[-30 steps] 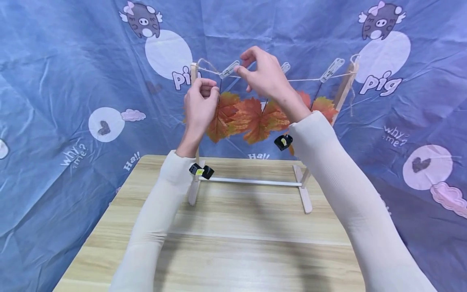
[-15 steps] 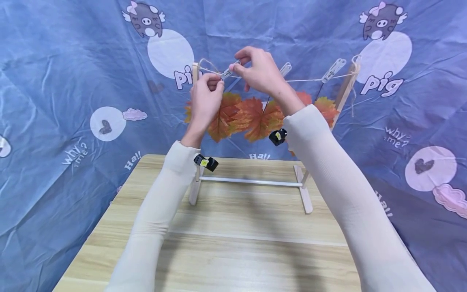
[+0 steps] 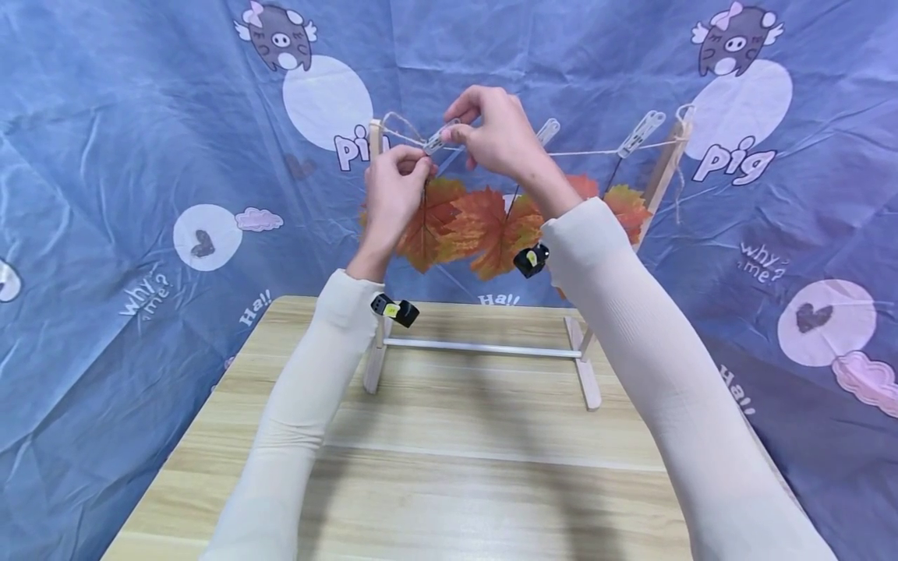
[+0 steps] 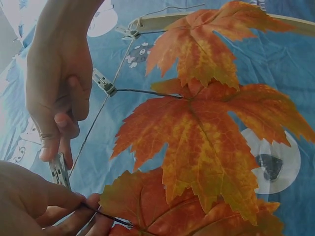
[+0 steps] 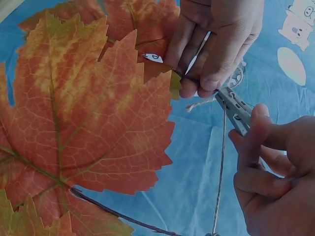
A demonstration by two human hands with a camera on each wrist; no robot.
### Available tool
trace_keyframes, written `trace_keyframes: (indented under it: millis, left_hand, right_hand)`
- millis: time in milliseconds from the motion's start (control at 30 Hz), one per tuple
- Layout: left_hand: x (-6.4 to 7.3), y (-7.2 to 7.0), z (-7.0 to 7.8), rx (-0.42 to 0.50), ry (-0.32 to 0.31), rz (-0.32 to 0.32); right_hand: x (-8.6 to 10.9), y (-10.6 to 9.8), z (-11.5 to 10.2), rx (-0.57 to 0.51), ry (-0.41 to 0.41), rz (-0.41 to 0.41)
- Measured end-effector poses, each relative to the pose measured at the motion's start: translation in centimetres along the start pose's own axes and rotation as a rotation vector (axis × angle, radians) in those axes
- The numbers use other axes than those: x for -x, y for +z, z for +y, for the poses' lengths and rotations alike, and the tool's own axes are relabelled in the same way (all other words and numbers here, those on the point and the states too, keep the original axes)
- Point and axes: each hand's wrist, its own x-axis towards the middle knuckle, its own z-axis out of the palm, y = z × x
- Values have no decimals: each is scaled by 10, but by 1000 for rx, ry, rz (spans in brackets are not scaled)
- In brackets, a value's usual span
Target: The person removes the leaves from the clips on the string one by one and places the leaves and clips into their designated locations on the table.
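My right hand (image 3: 498,132) pinches the handle end of a pale grey clothespin (image 5: 235,108) between thumb and fingers. The pin sits at the left part of a thin string (image 5: 220,162). Just below it, my left hand (image 3: 394,187) pinches the dark stem (image 4: 115,219) of an orange-red artificial maple leaf (image 3: 423,238), close to the pin's tip. In the left wrist view, that leaf hangs partly behind another maple leaf (image 4: 192,142). Fingers hide the exact spot where stem, pin and string meet.
Two more clothespins (image 3: 640,134) hold leaves by their stems farther right on the string. A wooden stand, with a left post (image 3: 376,136), a right post (image 3: 662,179) and a white lower bar (image 3: 484,347), stands on the wood-grain table (image 3: 449,483). Behind hangs a blue printed cloth (image 3: 175,140).
My left hand has moved slightly right and up, from beside the stem to the pin's lower end. The right hand has shifted a little left, its fingers now farther over the pin's handles.
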Motion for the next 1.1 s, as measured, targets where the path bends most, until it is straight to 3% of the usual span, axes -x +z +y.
trace_keyframes:
  millis: [267,767,1100]
  left_hand:
    - [3,-2,-2,17,39,13]
    - [5,-3,0,21,53,28]
    - [9,-11,-3,68,40,22]
  right_hand:
    - [1,2,-1,-37,-16,57]
    - [4,-8,6,-86,-31,132]
    - [15,-16,16,-76,-21,120]
